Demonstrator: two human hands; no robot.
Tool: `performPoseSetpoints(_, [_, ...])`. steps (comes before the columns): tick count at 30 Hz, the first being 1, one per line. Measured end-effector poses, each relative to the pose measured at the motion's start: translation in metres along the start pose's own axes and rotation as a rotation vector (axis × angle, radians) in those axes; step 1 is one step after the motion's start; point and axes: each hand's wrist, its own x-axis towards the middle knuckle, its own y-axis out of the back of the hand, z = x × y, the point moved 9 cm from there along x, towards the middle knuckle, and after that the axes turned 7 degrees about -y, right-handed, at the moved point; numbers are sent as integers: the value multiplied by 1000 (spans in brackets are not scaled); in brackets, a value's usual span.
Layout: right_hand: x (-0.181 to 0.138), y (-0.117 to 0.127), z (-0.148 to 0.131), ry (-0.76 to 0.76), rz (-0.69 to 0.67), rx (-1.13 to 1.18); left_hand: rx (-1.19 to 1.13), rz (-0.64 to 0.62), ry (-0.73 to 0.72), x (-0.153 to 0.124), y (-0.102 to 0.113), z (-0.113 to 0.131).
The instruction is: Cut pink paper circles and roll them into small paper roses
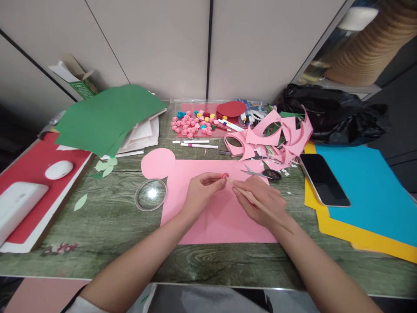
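Observation:
Above a large pink paper sheet (215,228), the fingertips of my left hand (202,189) pinch a small reddish-pink paper roll (224,175). My right hand (260,195) is closed around a thin wooden stick (252,199), its tip touching the roll. The stick's other end lies along my right wrist. Open-bladed scissors with black handles (272,174) lie on the sheet's upper right corner. To the left are a pink paper circle (158,163) overlapping the sheet's corner and a round clear disc with a pale rim (164,195).
Behind stands a clear tray (170,126) of small pink and coloured rolls. Pink paper offcuts (265,130) and a black plastic bag (332,117) sit at back right. A phone (324,180) rests on blue paper (368,187). Green paper (107,113) and a white case (22,208) are left.

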Motion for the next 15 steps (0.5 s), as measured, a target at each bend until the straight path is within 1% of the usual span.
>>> performPoseSetpoints(8, [-1, 7, -5, 63, 100, -73, 83, 0, -10, 0, 0, 3])
performPoseSetpoints(15, [3, 12, -11, 69, 127, -97, 108, -12, -16, -2, -5, 3])
